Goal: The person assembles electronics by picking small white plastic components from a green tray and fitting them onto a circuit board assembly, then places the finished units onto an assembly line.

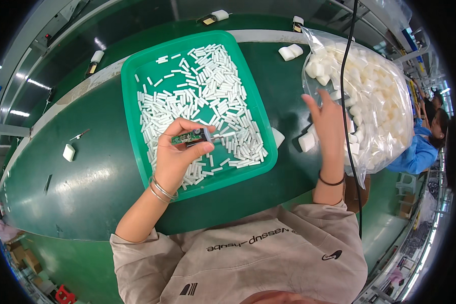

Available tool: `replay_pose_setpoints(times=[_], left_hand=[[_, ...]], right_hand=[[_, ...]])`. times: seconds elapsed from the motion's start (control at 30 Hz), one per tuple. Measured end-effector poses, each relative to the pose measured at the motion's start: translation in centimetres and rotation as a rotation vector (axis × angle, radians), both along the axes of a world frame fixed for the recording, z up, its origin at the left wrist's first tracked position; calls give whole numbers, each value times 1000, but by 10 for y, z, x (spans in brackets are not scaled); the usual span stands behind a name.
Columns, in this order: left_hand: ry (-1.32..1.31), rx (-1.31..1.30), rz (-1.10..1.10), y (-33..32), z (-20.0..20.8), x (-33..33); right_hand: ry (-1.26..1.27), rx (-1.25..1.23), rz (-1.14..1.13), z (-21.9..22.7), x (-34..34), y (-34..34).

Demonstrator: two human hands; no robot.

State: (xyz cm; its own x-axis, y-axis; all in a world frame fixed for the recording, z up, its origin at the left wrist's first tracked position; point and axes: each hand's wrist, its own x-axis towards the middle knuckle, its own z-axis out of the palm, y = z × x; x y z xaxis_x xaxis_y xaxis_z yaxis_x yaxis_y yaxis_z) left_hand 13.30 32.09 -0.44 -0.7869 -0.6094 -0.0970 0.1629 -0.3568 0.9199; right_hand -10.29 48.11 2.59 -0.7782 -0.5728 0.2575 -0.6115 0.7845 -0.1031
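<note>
One circuit-board module (186, 138) pinched in left hand (175, 156) above green tray (126, 101); probably light, stiff, fragile: hold by casing (206, 134). Rightward of it, right hand (327, 119) splayed, apparently empty, near clear plastic bag (382, 101).

I see a taupe top (258, 268) with loose, elbow-length sleeves (144, 263), dark lettering (271, 235) across the chest and 2 small dark emblems (332, 255) on the front. 2 silver-toned bangles (161, 191) circle the left hand's (176, 158) wrist; 1 thin black band (331, 183) rings my right hand's (325, 115).
</note>
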Motion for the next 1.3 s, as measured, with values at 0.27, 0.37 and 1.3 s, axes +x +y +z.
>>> replay_pose_setpoints(times=[0.27,0.37,1.3], left_hand=[[-36,80,14,-3,4,-5],[-49,59,25,-4,0,-2],[-10,-210,-239,-1,1,2]], right_hand=[[-200,140,-7,-6,-39,26],[-825,-496,382,-5,-9,5],[-569,-1057,1067,-43,97,-37]])
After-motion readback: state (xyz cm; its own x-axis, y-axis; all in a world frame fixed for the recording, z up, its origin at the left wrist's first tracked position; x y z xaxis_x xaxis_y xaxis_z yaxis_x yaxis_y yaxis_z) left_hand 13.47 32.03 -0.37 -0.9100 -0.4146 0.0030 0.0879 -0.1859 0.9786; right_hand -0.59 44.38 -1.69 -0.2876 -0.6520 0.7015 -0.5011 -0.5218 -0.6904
